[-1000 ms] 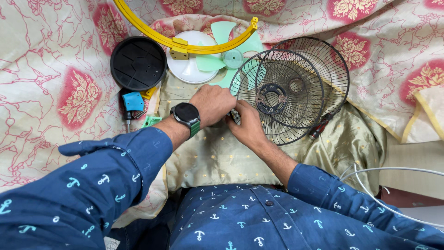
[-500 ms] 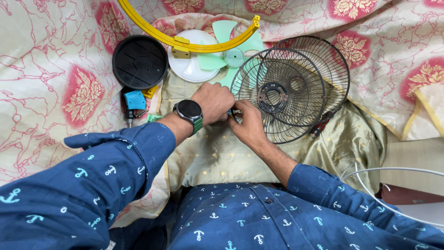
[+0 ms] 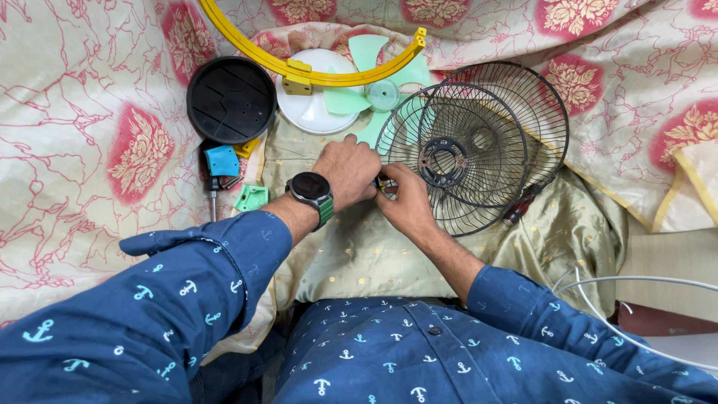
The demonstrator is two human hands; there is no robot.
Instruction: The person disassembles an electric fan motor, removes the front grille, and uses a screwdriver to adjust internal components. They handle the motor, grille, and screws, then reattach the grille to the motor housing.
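- left hand (image 3: 348, 170): mine, watch on the wrist, fingers curled in and closed near the rim of the black wire fan guard (image 3: 451, 158); knuckles face the camera, so what they pinch i cannot tell.
- right hand (image 3: 407, 202): mine, fingers bent and closed at the same spot on the guard's near-left rim, touching the left hand; a small dark part peeps out between the two hands, too small to name.
- black wire fan guard: lies tilted on the gold cloth (image 3: 359, 254) in front of me, leaning over a second wire guard (image 3: 535, 112) behind it, hub ring in the middle.
- handling note, my judgement: keep one hand steadying the rim while the other works the small part; the wires flex, so press lightly and close to the rim band.
- handling note: work over the cloth, so a dropped small piece stays in the folds near me.
- green fan blade (image 3: 381, 90): beyond the guard, on a white round cover (image 3: 310, 112).
- yellow curved band (image 3: 314, 71): across the top.
- black round disc (image 3: 230, 99): far left.
- blue-headed tool (image 3: 222, 163) and green clip (image 3: 251, 197): just left of my wrist.
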